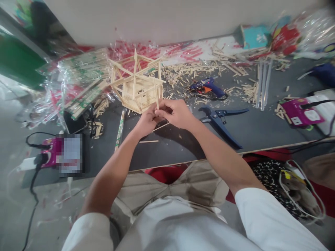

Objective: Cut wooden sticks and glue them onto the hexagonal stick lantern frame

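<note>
A many-sided frame of thin wooden sticks [134, 91] stands on the dark table, just beyond my hands. At its near right corner, a thin wooden stick [157, 98] rises between my fingers, leaning slightly. My right hand [179, 112] is closed, with thumb and fingertips pinched at the stick's lower end. Close against it, my left hand [147, 120] is also closed, its fingertips partly hidden behind the right one; what they grip cannot be made out. Loose sticks [149, 141] lie on the table below my hands.
A blue cutter [221, 122] and a blue glue gun [208, 88] lie to the right. Clear glue sticks [263, 85] lie farther right. Cut stick pieces [183, 71] are scattered behind. Plastic-wrapped stick bundles [86, 69], a phone-like device [70, 153] and power strips [300, 111] flank the workspace.
</note>
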The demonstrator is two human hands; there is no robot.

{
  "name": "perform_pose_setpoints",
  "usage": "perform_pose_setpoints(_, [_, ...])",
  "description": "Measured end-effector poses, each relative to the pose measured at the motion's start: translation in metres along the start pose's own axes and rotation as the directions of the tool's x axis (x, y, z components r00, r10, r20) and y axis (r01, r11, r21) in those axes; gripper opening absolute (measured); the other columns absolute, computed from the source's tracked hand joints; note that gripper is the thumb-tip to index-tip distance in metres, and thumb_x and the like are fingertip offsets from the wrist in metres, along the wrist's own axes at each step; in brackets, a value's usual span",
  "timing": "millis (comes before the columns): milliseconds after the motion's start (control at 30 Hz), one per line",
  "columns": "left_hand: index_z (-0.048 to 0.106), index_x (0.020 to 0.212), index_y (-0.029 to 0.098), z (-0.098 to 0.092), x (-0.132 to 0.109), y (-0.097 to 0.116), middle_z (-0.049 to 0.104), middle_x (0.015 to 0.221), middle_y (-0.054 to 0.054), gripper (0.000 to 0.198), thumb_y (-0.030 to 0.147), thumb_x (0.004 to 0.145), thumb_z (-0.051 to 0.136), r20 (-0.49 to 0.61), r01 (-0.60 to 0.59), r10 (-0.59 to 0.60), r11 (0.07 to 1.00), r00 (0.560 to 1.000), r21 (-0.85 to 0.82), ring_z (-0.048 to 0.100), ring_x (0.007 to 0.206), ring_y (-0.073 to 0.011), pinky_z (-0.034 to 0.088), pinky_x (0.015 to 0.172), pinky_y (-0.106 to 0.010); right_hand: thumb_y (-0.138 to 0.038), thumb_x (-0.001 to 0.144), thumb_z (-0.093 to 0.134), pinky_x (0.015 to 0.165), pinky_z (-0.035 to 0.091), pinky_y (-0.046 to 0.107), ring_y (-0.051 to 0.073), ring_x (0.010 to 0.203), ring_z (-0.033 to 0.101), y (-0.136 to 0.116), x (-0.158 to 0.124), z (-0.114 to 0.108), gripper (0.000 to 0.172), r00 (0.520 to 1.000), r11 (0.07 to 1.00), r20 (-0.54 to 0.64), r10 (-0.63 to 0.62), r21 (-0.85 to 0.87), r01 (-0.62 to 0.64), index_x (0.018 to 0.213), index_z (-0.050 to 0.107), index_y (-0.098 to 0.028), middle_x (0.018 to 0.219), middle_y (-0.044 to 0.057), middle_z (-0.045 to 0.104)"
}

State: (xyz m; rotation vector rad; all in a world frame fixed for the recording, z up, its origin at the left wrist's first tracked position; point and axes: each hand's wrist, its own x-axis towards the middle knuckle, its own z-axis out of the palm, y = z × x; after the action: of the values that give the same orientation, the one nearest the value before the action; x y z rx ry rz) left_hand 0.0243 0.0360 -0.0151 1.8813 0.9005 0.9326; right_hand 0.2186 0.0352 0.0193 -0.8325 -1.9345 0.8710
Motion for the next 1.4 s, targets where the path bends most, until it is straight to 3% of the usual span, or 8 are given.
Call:
perform_pose_setpoints(133, [0.070,0.134,0.015,0.002,0.000,0.000,0.076,0.139,-0.018,0.038,0.028,0.099,0.067,-0.004,0.003,-0.003,0.999,1.000,0.032,0.071,0.134,-0.0296,0.058,0.119,-0.045,-0.045,0.100,0.070,0.071,0.043,0.030,0.015,0.069,0.056,0.000,0.001,0.000,0.025,1.000,1.000,0.020,0.004,0.006,-0.004,0.090,0.072,-0.022,0.083,0.001,0.073])
perform_pose_setpoints(300, [0.077,0.113,0.014,-0.003,-0.003,0.008,0.083,0.120,-0.014,0.022,0.023,0.097,0.064,-0.020,0.031,-0.029,0.987,0.999,0.156,0.078,0.113,-0.0273,0.063,0.105,-0.043,-0.049,0.101,0.068,0.069,0.040,0.031,0.014,0.066,0.050,0.005,0.003,-0.001,0.033,1.000,1.000,0.020,-0.006,-0.022,0.006,0.082,0.062,-0.023,0.073,-0.001,0.062])
perform_pose_setpoints(400, [0.084,0.102,0.018,-0.012,-0.009,0.019,0.086,0.115,-0.010,0.017,0.028,0.098,0.071,-0.089,0.073,-0.051,0.963,0.995,0.259,0.080,0.114,-0.0298,0.062,0.110,-0.046,-0.053,0.104,0.066,0.068,0.039,0.031,0.014,0.065,0.049,0.007,0.004,-0.003,0.038,0.999,0.999,-0.010,-0.034,-0.037,0.033,0.081,0.059,-0.023,0.072,-0.002,0.059])
perform_pose_setpoints(533, [0.090,0.107,0.024,-0.021,-0.015,0.031,0.089,0.112,-0.005,0.019,0.033,0.097,0.077,-0.207,0.149,-0.096,0.955,0.974,0.257,0.083,0.108,-0.0281,0.064,0.106,-0.042,-0.067,0.104,0.065,0.067,0.039,0.032,0.015,0.065,0.049,0.006,0.004,-0.006,0.049,0.999,0.999,-0.051,-0.015,-0.034,0.013,0.082,0.059,-0.024,0.072,-0.001,0.061])
perform_pose_setpoints(767, [0.089,0.087,0.020,-0.017,-0.014,0.028,0.089,0.096,-0.005,0.018,0.026,0.091,0.072,-0.157,0.166,-0.130,0.956,0.979,0.244,0.081,0.092,-0.0255,0.064,0.089,-0.036,-0.062,0.101,0.070,0.064,0.038,0.029,0.013,0.062,0.047,0.005,0.000,0.001,0.045,0.998,0.996,0.003,0.058,0.062,-0.058,0.082,0.062,-0.023,0.067,-0.003,0.059])
perform_pose_setpoints(933, [0.083,0.076,0.017,-0.019,-0.016,0.028,0.074,0.068,-0.001,0.028,0.039,0.091,0.073,-0.178,0.177,-0.141,0.962,0.974,0.206,0.066,0.067,-0.0179,0.051,0.065,-0.028,-0.060,0.101,0.070,0.067,0.040,0.029,0.012,0.066,0.051,0.008,0.002,0.001,0.043,0.999,0.996,0.041,0.021,0.088,-0.024,0.084,0.069,-0.020,0.074,-0.001,0.067])
perform_pose_setpoints(1167, [0.075,0.066,0.019,-0.021,-0.015,0.033,0.050,0.057,0.004,0.033,0.041,0.091,0.074,-0.163,0.138,-0.100,0.961,0.982,0.239,0.047,0.058,-0.0125,0.040,0.060,-0.026,-0.057,0.097,0.076,0.066,0.042,0.028,0.013,0.067,0.056,0.014,0.002,0.001,0.038,0.999,0.991,0.042,0.020,0.129,-0.026,0.084,0.075,-0.021,0.077,0.001,0.073])
perform_pose_setpoints(1400, [0.072,0.065,0.018,-0.021,-0.015,0.033,0.041,0.059,0.004,0.047,0.056,0.093,0.073,-0.143,0.158,-0.125,0.957,0.982,0.245,0.036,0.061,-0.0112,0.032,0.059,-0.025,-0.042,0.094,0.082,0.069,0.043,0.029,0.013,0.072,0.057,0.019,0.002,-0.001,0.024,0.999,0.993,0.042,-0.017,0.113,0.012,0.084,0.075,-0.021,0.082,0.001,0.069])
